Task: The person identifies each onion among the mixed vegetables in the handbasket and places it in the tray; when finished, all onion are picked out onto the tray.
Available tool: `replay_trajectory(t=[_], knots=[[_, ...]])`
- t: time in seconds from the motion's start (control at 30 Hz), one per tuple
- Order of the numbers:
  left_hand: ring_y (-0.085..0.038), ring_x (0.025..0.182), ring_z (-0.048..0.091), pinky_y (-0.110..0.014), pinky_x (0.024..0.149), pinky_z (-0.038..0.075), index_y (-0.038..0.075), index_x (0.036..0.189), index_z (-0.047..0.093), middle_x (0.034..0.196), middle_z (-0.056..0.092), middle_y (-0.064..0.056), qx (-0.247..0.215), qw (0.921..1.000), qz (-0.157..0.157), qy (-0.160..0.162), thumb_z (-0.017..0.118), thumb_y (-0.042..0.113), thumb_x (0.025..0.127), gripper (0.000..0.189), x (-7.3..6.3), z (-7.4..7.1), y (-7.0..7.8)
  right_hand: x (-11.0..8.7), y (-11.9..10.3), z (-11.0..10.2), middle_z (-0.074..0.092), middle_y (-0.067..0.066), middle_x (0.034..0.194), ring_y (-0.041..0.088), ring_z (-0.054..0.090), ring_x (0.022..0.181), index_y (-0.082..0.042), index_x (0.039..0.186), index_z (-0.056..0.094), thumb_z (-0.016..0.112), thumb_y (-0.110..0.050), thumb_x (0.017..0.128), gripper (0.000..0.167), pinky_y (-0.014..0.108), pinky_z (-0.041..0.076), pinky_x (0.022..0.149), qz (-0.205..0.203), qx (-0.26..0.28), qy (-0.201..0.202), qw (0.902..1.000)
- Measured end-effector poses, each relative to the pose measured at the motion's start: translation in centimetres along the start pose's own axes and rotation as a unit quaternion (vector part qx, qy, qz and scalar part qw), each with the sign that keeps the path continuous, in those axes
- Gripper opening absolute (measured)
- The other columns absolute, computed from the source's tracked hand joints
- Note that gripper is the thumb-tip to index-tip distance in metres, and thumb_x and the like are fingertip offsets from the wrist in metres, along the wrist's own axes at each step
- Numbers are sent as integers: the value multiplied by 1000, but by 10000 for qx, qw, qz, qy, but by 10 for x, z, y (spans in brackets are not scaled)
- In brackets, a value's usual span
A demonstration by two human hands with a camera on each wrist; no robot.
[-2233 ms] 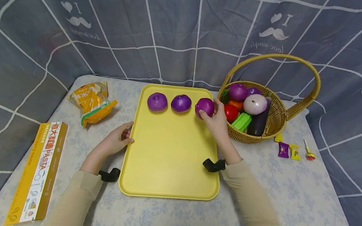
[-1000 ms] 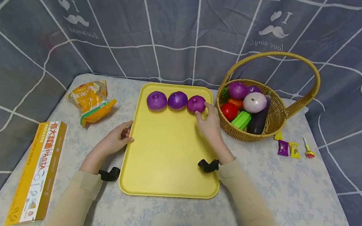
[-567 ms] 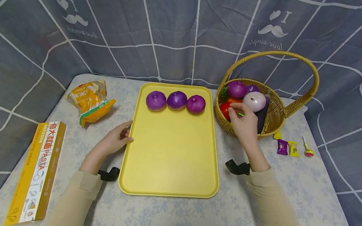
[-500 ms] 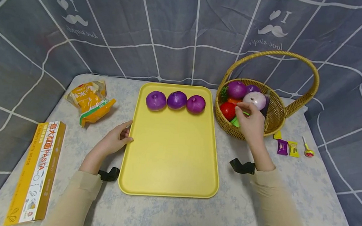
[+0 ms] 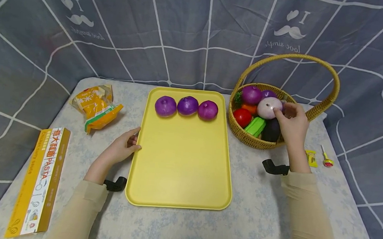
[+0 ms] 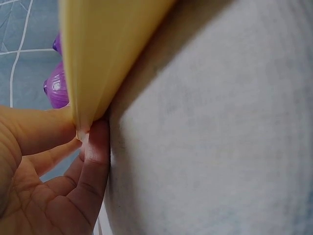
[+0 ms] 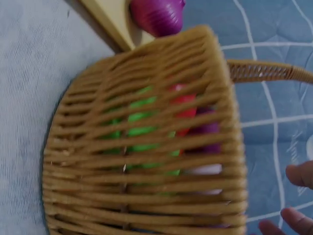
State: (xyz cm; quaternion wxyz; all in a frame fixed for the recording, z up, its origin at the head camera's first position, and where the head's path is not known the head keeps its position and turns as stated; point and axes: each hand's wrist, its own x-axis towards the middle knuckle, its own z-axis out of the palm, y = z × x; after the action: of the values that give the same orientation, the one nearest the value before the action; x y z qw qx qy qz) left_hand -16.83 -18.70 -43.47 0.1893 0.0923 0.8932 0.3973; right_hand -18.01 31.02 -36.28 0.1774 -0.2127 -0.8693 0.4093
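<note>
My left hand (image 5: 123, 146) pinches the left rim of the yellow tray (image 5: 181, 163); the left wrist view has the thumb on top and fingers underneath. Three purple onions (image 5: 187, 106) sit in a row along the tray's far end. My right hand (image 5: 292, 123) is over the right side of the wicker basket (image 5: 250, 139), fingers apart, thumb tip by a pale lilac round vegetable (image 5: 269, 107). In the right wrist view, nothing shows between its fingertips (image 7: 301, 174). The basket also holds a purple onion (image 5: 251, 95), a tomato (image 5: 242, 117), a green ridged vegetable (image 5: 255, 126) and an eggplant (image 5: 271, 131), partly hidden.
The basket's tall handle (image 5: 297, 57) arches above the right hand. At the right lie a yellow candy (image 5: 311, 158) and a lollipop (image 5: 328, 160). An orange snack bag (image 5: 98, 106) and a pasta box (image 5: 39, 182) lie on the left. A grey cloth hangs behind.
My right hand set the third onion on the tray beside the others, let go, and moved right to the basket, then further across it toward its right side. The left hand stays at the rim.
</note>
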Motion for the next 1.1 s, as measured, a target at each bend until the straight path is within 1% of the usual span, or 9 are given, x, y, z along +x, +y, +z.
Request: replay_trajectory(t=[0.13, 0.2, 0.27, 0.5, 0.67, 0.77, 0.87, 1.0, 1.1], knots=[[-30, 104, 49, -42, 90, 41, -2, 155, 21, 118, 50, -21, -25, 10000, -45, -8, 54, 4, 99, 66, 0, 0, 0, 10, 4, 3, 47, 20, 143, 35, 46, 130, -1, 144, 43, 66, -42, 91, 70, 45, 39, 110, 126, 49, -452, 9989], [-30, 104, 49, -42, 90, 41, -2, 155, 21, 118, 50, -21, -42, 10000, -52, 2, 54, 4, 99, 66, -1, 0, 0, 14, 5, 7, 44, 22, 145, 37, 44, 132, 0, 146, 38, 67, -42, 91, 75, 48, 37, 111, 146, 63, -622, 9979], [-30, 104, 49, -42, 90, 42, -3, 155, 21, 118, 50, -21, -50, 10000, -34, 7, 54, 4, 99, 65, -1, 0, 0, 17, 6, 11, 42, 23, 147, 37, 43, 132, 0, 148, 36, 67, -42, 91, 78, 48, 36, 112, 188, 19, -705, 9973], [-29, 104, 50, -42, 89, 42, -2, 156, 20, 118, 51, -21, -60, 10000, -32, -9, 55, 5, 99, 66, -1, 1, 0, 24, 8, 24, 40, 23, 150, 37, 40, 137, 1, 151, 33, 68, -40, 91, 81, 47, 32, 116, 288, -205, -674, 9971], [-29, 103, 49, -42, 89, 42, -2, 155, 21, 118, 51, -21, -71, 10000, 9, 4, 55, 5, 99, 66, -1, 1, 1, 25, 6, 28, 37, 23, 150, 39, 37, 138, 1, 149, 33, 72, -35, 88, 81, 48, 29, 117, 383, -346, -611, 9968], [-29, 103, 50, -42, 89, 42, -2, 155, 21, 117, 51, -21, -73, 10000, 40, 6, 55, 5, 99, 66, -2, 0, 2, 24, 4, 30, 34, 23, 150, 37, 35, 137, 1, 149, 33, 75, -31, 86, 82, 47, 28, 118, 499, -270, -543, 9969], [-29, 102, 50, -41, 88, 42, -2, 155, 21, 116, 52, -21, -77, 10000, 38, 20, 55, 5, 99, 66, -2, 1, 2, 21, 3, 30, 33, 20, 150, 35, 34, 137, -1, 149, 32, 76, -33, 85, 83, 44, 29, 118, 530, -127, -480, 9974], [-29, 102, 50, -40, 88, 43, -3, 155, 22, 115, 52, -21, -87, 9999, 54, 38, 56, 4, 99, 66, -1, 0, 1, 13, 0, 26, 33, 19, 149, 32, 35, 135, -3, 148, 33, 76, -36, 84, 84, 43, 30, 117, 444, 29, -433, 9981], [-29, 101, 50, -40, 87, 43, -4, 154, 22, 115, 52, -21, -121, 9999, 74, 41, 56, 3, 98, 65, -1, -1, 0, 5, -5, 23, 34, 17, 148, 31, 36, 135, -4, 148, 34, 77, -36, 83, 84, 43, 32, 115, 384, 165, -472, 9980]])
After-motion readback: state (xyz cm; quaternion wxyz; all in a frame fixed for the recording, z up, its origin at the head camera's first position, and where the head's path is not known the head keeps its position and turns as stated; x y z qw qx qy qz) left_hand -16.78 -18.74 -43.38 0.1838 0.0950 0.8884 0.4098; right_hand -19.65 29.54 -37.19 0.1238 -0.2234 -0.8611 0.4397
